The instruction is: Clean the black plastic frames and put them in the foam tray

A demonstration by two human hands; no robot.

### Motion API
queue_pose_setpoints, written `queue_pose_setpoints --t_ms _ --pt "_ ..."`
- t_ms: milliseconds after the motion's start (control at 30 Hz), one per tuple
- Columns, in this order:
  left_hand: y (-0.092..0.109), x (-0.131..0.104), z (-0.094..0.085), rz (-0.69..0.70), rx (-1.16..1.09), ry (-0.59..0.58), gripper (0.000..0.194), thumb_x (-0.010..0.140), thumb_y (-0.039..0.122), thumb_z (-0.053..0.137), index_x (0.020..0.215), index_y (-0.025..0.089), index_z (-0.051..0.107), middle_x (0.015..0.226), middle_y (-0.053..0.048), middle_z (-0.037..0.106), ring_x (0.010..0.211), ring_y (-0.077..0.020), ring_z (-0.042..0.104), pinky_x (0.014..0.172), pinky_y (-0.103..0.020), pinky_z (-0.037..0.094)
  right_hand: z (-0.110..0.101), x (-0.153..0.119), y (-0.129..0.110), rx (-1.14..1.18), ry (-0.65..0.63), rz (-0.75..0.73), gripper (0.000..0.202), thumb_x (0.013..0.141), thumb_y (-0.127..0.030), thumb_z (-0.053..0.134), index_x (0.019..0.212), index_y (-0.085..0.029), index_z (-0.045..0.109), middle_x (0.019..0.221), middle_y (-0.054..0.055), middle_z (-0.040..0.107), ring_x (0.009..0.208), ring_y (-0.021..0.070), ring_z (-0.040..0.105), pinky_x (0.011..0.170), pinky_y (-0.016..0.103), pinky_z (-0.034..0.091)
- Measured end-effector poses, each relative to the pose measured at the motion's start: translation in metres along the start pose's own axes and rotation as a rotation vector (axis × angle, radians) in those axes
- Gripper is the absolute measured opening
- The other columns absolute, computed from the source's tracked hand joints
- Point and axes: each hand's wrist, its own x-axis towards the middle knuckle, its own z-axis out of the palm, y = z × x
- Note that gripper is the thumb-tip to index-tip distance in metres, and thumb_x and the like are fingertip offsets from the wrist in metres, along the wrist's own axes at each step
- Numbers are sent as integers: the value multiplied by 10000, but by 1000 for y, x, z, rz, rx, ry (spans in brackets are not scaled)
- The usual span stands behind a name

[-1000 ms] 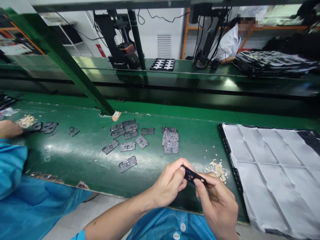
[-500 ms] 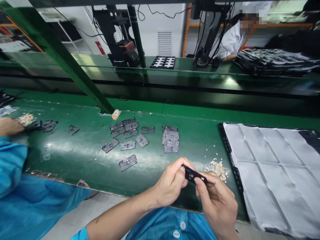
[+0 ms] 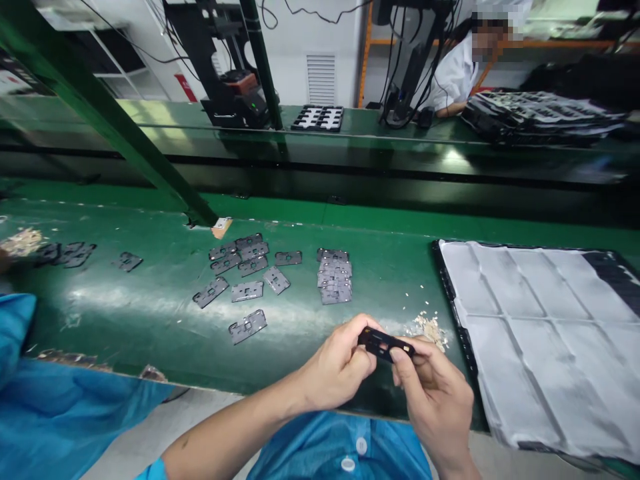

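Observation:
Between my two hands is a small black plastic plate (image 3: 384, 345) with cut-out openings, held tilted above the bench's front edge. My left hand (image 3: 340, 363) grips its left end between thumb and fingers. At the other end, my right hand (image 3: 435, 393) pinches the plate, thumb on its upper face. An overlapping stack of similar plates (image 3: 335, 277) lies beyond my hands, and several loose plates (image 3: 249, 327) are spread to the left. Small pale bits (image 3: 431, 330) form a heap just past my right hand.
A large black-edged tray with whitish covering (image 3: 545, 320) sits on the right. A slanted green post (image 3: 125, 133) rises at the left. A co-worker's blue sleeve (image 3: 15, 327) is at the far left. Across the bench, a person in white (image 3: 455, 73) sits by stacked trays (image 3: 540, 117).
The view has shifted slightly, moving the bench contents leftward in the picture. The plate has turned a little in my hands, and both hands still hold it. The co-worker's hand at left has mostly left view.

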Motion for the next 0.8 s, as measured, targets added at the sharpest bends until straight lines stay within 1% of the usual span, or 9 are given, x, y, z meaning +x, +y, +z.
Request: queue_pose_setpoints --t_ms 67,200,300,367,467,567,633,700,800 --pt "0 1 0 -7 83 -47 204 908 68 469 1066 187 520 789 30 577 651 -113 510 621 -238 403 -6 3 -1 -5 44 25 93 1009 -216 698 1081 -240 751 775 -21 655 581 88 619 552 184 526" --pt "-2 2 -2 -24 350 -182 147 977 90 439 1036 196 523 939 -29 647 794 -154 587 742 -285 466 -20 9 -1 10 154 65 87 997 -244 717 1076 -232 751 730 -27 659 563 89 605 541 179 529" --pt "-1 8 -2 -47 458 -263 138 1007 182 538 1137 198 582 1075 -64 681 935 -204 624 856 -341 487 -26 10 0 24 187 84 148 1006 -259 704 1146 -215 723 728 -28 650 561 96 603 520 185 527" --pt "1 15 1 -70 383 -248 227 985 290 657 1186 202 601 1082 -61 687 946 -215 631 832 -335 494 -26 8 2 40 186 79 184 1009 -247 700 1189 -217 676 759 -30 657 570 97 620 522 187 540" --pt "5 25 9 -69 172 -126 221 1054 401 573 1032 185 615 877 -13 668 776 -162 605 709 -276 463 -22 4 9 39 165 39 239 1011 -202 694 1234 -231 611 830 -20 689 616 106 667 570 206 588" --pt "8 28 17 -18 120 -46 364 1107 417 464 836 188 544 713 26 584 654 -121 530 649 -251 406 -22 -1 16 -31 203 -51 281 1003 -149 687 1260 -233 611 991 31 728 727 136 731 640 250 642" --pt "11 25 20 9 138 -40 378 1113 415 457 813 193 518 697 35 553 638 -114 508 640 -250 389 -25 -3 19 -102 219 -147 270 988 -102 680 1222 -231 647 1089 61 730 868 176 763 718 297 668" --pt "14 20 22 29 145 -34 378 1124 406 431 819 196 508 703 36 537 634 -112 497 639 -253 385 -28 -2 18 -196 202 -249 271 963 -48 676 1168 -225 688 1092 65 739 987 214 762 814 349 670" --pt "19 12 24 49 124 -31 362 1134 394 403 840 202 491 713 37 532 632 -110 490 641 -253 386 -29 -1 14 -316 208 -369 323 923 18 685 1146 -213 720 1047 60 764 1021 231 763 880 382 656"
